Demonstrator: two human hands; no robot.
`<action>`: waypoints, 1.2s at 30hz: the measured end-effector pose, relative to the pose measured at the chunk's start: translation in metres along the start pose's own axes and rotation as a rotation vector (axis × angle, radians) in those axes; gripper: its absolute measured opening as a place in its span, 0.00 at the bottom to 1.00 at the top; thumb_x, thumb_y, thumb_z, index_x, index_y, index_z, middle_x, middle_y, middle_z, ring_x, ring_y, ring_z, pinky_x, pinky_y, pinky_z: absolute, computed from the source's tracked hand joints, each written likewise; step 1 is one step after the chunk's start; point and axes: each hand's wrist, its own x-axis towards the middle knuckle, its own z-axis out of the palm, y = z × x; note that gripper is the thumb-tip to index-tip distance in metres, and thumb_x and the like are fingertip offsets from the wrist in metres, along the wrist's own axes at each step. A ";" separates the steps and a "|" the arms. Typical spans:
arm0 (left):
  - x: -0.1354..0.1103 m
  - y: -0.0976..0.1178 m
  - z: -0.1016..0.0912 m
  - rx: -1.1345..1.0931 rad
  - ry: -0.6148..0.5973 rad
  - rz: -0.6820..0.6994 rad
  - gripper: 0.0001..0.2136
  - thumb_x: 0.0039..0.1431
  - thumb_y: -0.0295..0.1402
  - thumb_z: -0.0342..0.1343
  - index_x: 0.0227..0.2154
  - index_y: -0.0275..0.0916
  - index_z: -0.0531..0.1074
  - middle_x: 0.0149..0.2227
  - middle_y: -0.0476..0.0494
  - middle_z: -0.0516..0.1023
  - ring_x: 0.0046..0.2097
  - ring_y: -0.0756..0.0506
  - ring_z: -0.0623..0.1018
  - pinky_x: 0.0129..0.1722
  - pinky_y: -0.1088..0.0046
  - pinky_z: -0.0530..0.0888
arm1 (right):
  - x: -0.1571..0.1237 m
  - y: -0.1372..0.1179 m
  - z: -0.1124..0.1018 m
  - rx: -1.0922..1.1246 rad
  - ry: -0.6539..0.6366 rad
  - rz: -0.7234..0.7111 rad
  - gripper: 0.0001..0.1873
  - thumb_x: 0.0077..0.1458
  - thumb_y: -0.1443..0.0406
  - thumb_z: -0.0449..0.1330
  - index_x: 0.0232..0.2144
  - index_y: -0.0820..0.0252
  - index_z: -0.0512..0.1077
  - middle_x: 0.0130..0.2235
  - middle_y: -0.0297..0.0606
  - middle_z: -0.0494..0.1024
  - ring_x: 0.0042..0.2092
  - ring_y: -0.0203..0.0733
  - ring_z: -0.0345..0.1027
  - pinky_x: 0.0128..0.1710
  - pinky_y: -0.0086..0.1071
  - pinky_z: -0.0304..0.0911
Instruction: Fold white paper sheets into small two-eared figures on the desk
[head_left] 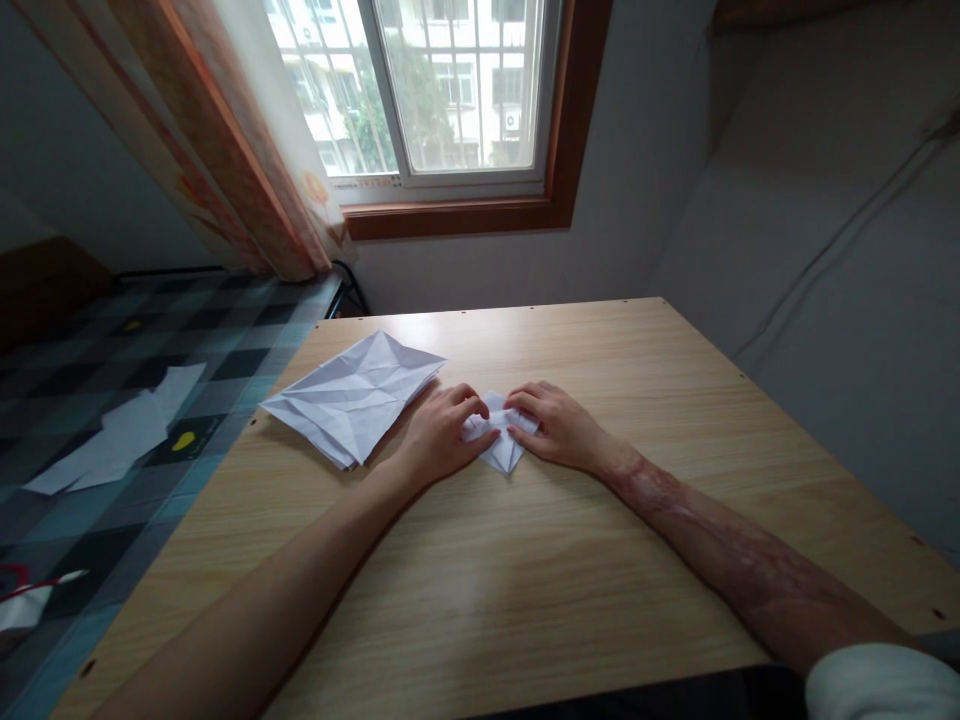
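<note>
A small folded piece of white paper (501,440) lies near the middle of the wooden table (600,560). My left hand (439,435) pinches its left side with curled fingers. My right hand (553,426) presses and pinches its right side, fingertips meeting the left hand's over the paper. Most of the small paper is hidden under both hands; a pointed corner sticks out toward me. A stack of creased white sheets (352,395) lies just left of my left hand, touching the wrist area.
A bed with a dark checked cover (112,400) stands left of the table, with loose white paper sheets (124,430) on it. A window (442,90) and a curtain (247,150) are behind. A grey wall runs along the right.
</note>
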 end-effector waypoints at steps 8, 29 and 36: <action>0.001 0.000 0.000 0.001 -0.006 0.006 0.08 0.74 0.38 0.60 0.39 0.43 0.81 0.44 0.42 0.84 0.42 0.42 0.81 0.48 0.62 0.74 | 0.001 -0.004 -0.001 -0.086 0.034 0.054 0.02 0.67 0.64 0.66 0.42 0.55 0.77 0.39 0.40 0.78 0.45 0.51 0.72 0.49 0.45 0.67; 0.000 0.000 -0.001 0.000 -0.087 0.098 0.10 0.71 0.28 0.54 0.43 0.44 0.81 0.50 0.43 0.86 0.48 0.40 0.81 0.53 0.58 0.73 | 0.001 0.012 0.003 0.158 0.162 0.186 0.09 0.62 0.66 0.67 0.29 0.55 0.73 0.38 0.39 0.81 0.43 0.47 0.73 0.48 0.41 0.68; 0.000 0.019 -0.007 0.061 -0.083 0.124 0.25 0.57 0.57 0.71 0.46 0.43 0.80 0.54 0.38 0.85 0.54 0.32 0.82 0.59 0.49 0.73 | -0.001 0.014 0.004 0.277 0.162 0.392 0.11 0.61 0.62 0.64 0.26 0.57 0.74 0.28 0.33 0.76 0.31 0.40 0.68 0.31 0.33 0.61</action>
